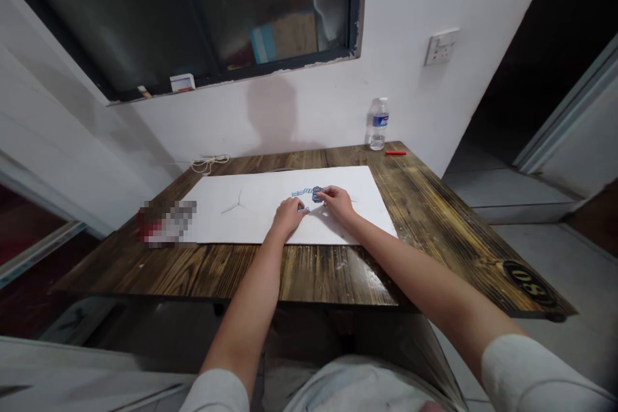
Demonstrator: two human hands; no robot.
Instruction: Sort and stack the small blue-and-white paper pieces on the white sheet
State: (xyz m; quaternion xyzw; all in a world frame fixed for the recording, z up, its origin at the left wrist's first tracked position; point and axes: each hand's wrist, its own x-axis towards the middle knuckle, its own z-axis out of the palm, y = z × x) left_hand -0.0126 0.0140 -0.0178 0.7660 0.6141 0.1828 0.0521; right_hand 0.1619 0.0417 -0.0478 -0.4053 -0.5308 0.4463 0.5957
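Observation:
A white board (241,225) lies on the wooden table, with thin dark lines drawn on its left part. Small blue-outlined pieces (302,192) form a short row on its right part. My right hand (337,201) pinches a small dark blue-grey piece (317,194) at the right end of that row. Just left of it and nearer to me, my left hand (288,215) rests on the board with its fingers curled at a small blue piece; whether it grips the piece is too small to tell.
On the wooden table (463,257), a water bottle (378,125) and a red pen (396,153) stand and lie at the back right. A coil of cord (209,161) is at the back left. A blurred red and grey item (168,224) overlaps the board's left end.

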